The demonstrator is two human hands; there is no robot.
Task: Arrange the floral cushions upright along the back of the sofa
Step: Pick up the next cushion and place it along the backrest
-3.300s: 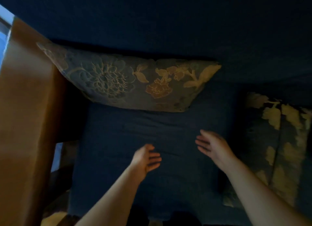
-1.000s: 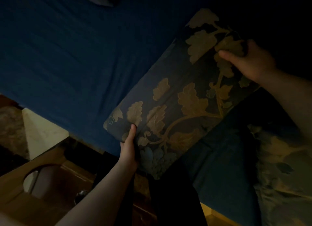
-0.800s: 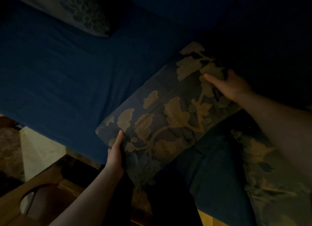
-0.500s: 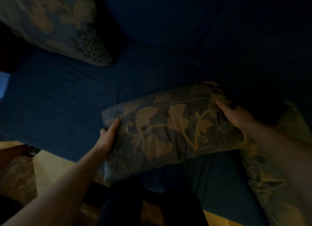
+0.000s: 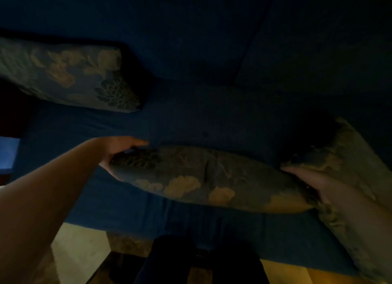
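I hold a dark floral cushion [image 5: 203, 177] with gold flowers above the blue sofa seat [image 5: 191, 118], lying nearly level and seen along its edge. My left hand [image 5: 118, 150] grips its left end and my right hand [image 5: 307, 182] grips its right end. A second floral cushion [image 5: 63, 73] leans against the sofa back [image 5: 169, 40] at the far left. A third floral cushion [image 5: 350, 163] lies at the right, partly behind my right arm.
The room is very dim. The sofa's front edge [image 5: 148, 222] runs below the held cushion, with pale floor [image 5: 78, 247] and a patterned rug strip under it. My dark-clothed legs [image 5: 201, 262] stand at the bottom centre.
Both hands took the cushion from the right side of the seat, lifted it and turned it from slanted to level. The view swung up, bringing the left cushion into sight.
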